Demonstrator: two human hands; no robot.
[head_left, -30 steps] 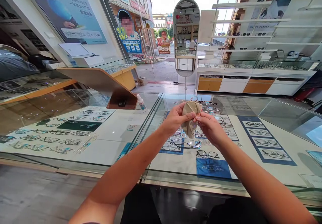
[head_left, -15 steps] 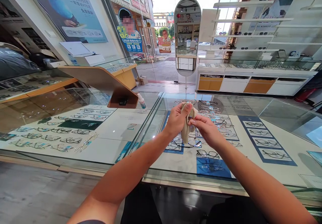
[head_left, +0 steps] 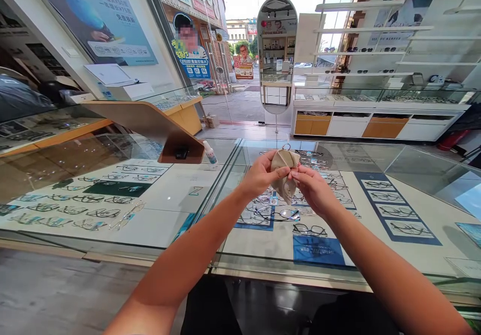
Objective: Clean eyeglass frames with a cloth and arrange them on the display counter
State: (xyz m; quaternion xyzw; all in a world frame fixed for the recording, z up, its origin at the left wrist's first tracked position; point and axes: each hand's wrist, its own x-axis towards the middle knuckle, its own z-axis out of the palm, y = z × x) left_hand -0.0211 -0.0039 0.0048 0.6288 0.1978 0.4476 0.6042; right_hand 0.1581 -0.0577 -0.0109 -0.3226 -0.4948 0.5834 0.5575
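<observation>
A beige cloth (head_left: 284,160) is bunched between both hands above the glass display case. My left hand (head_left: 263,173) grips it from the left, thumb pressed across its front. At its right edge, the fingers of my right hand (head_left: 308,180) pinch together around the cloth. A thin wire-like loop (head_left: 286,147) shows above the cloth; the rest of that item is covered. Beneath the glass, dark-framed eyeglasses (head_left: 278,214) and another pair (head_left: 310,230) lie below the hands.
The glass case (head_left: 240,262) spans the front, with rows of eyeglasses inside. A brown stand (head_left: 165,129) and a small white bottle (head_left: 210,153) are on the left. An oval mirror (head_left: 278,54) stands beyond. A person's grey sleeve (head_left: 22,94) shows far left.
The cloth has been turned and spread wider between my hands, and its hanging end sits higher. The wire loop now shows above it. My left hand has shifted slightly left.
</observation>
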